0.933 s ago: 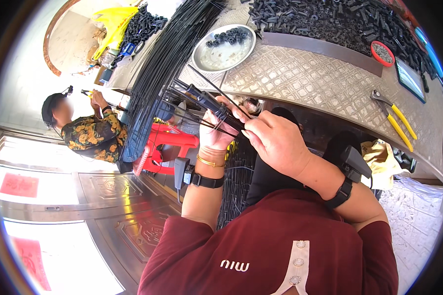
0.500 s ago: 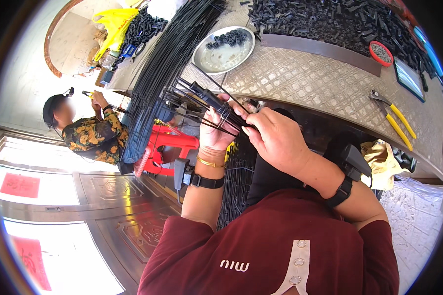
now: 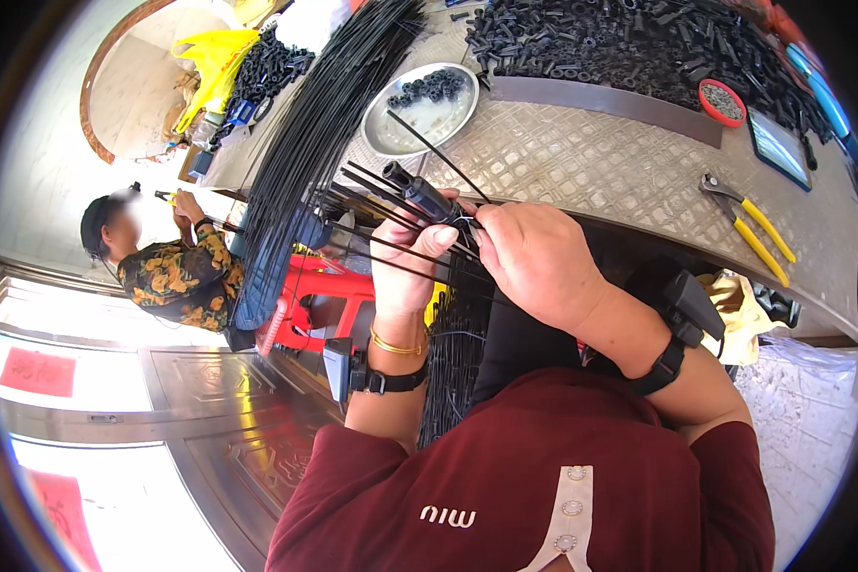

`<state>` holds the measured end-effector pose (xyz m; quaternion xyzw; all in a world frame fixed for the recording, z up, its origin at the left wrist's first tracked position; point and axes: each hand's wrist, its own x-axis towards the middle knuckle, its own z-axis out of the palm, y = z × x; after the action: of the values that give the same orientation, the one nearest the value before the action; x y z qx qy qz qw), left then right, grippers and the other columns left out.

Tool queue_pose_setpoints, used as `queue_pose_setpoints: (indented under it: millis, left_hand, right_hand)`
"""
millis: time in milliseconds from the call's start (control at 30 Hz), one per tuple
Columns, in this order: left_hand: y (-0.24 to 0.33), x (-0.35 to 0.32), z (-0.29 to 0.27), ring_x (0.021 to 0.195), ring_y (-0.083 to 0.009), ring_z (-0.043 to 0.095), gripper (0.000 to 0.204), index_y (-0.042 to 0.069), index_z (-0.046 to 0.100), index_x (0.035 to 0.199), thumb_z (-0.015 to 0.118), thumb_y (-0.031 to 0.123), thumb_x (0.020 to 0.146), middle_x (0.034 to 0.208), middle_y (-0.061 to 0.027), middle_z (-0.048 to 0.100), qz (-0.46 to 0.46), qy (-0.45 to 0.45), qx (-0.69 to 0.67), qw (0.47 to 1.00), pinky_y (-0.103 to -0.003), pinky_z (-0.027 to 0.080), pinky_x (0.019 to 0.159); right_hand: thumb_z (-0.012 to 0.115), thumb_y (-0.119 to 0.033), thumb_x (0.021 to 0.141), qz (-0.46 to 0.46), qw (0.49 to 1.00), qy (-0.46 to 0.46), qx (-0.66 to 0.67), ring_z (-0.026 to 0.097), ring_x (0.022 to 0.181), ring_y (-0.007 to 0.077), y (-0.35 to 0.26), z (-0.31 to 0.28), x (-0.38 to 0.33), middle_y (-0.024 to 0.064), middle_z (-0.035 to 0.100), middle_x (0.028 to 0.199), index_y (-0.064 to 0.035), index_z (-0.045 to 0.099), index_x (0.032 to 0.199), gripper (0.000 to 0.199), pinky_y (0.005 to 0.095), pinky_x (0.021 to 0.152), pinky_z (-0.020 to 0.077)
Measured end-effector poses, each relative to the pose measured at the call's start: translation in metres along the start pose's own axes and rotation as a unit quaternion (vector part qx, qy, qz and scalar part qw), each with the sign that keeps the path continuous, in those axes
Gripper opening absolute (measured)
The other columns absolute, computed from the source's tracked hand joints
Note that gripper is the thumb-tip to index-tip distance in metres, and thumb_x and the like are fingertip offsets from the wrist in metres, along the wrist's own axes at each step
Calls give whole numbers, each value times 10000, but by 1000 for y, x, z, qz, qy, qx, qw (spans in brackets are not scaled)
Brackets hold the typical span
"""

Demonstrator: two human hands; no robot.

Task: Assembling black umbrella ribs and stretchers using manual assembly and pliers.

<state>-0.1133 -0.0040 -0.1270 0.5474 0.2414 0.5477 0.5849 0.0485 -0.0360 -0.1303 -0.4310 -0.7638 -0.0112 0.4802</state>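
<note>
In front of my body, my left hand is closed around a bundle of thin black rods that fan out toward the left. A black plastic tubular part rises out of the same bundle, its open end pointing up and left. My right hand pinches at the bundle's right side, its thumb and forefinger against the tube's lower end. A thin pale wire shows there between my hands. One long rod slants up from my right fingertips over the bench edge. What lies under my right fingers is partly hidden.
A big sheaf of black rods lies across the bench at left. Nearby are a metal bowl, heaped black plastic parts, a red dish and yellow-handled pliers. A co-worker sits left, by a red stool.
My left hand has shifted slightly down and left, with its thumb now lying across the bundle. The bundle and tube have turned a little. My right hand keeps its pinch.
</note>
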Motion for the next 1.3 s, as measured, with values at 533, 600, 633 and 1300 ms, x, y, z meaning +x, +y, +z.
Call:
queue_pose_setpoints:
  millis: [533,600,633,1300]
  left_hand:
    - [-2,6,-2,859,-219,624,379,-40,576,1024,736,161,745,912,-140,649,-51,-41,-51,997,-332,494,806]
    - [-3,4,0,850,-211,624,346,-30,582,1002,742,131,740,901,-131,652,-41,-26,-54,997,-323,496,792]
    - [-4,4,-1,842,-202,622,345,-24,584,1001,748,118,733,901,-119,651,-39,-16,-49,998,-316,496,784]
    - [-19,11,3,868,-116,573,362,35,569,1049,724,-18,727,953,-21,611,-26,-40,-49,998,-262,481,786]
  right_hand:
    - [616,-124,786,66,994,-55,71,570,614,286,1,-13,-5,105,558,676,-37,509,845,150,393,577,459]
    - [626,-130,785,87,990,-47,96,569,625,288,-4,-20,-3,103,557,697,-39,509,851,163,388,571,458]
    - [637,-136,784,110,986,-37,122,568,636,290,-6,-24,0,101,555,718,-40,508,857,176,384,564,457]
    - [575,18,760,111,958,-105,243,545,689,282,6,-55,28,119,515,769,-22,481,823,120,366,610,440]
